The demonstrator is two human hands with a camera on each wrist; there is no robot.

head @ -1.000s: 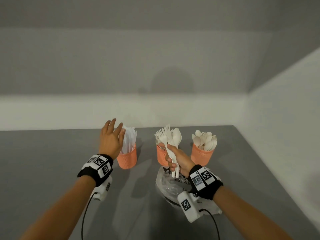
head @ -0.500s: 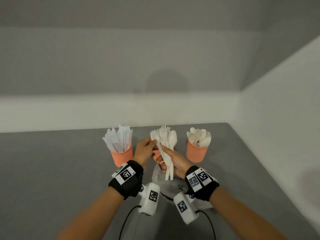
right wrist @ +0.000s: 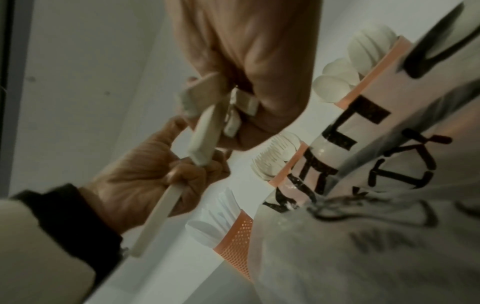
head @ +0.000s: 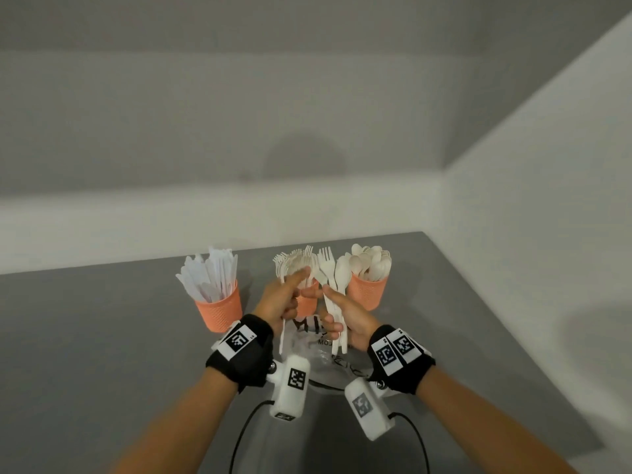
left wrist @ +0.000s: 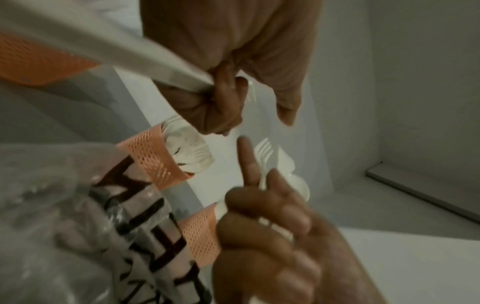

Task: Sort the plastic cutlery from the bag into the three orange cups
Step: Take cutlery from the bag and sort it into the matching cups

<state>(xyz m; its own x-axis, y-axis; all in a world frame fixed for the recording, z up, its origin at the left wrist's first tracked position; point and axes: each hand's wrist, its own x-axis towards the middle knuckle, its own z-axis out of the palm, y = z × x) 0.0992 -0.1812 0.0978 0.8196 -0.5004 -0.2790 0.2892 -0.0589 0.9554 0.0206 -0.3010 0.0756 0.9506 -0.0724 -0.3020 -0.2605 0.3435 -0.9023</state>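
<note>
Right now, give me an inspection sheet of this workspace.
Surface: grey table, walls behind and right.
Job's things: three orange cups; left cup has knives, middle cup forks, right cup spoons. Clear printed bag lies before them.
Clutter: nothing seen.
Grips: left hand pinches one utensil; right hand holds a bunch of cutlery, forks and a spoon.
Cables: black cable from each wrist camera.
Surroundings: plain walls.
</note>
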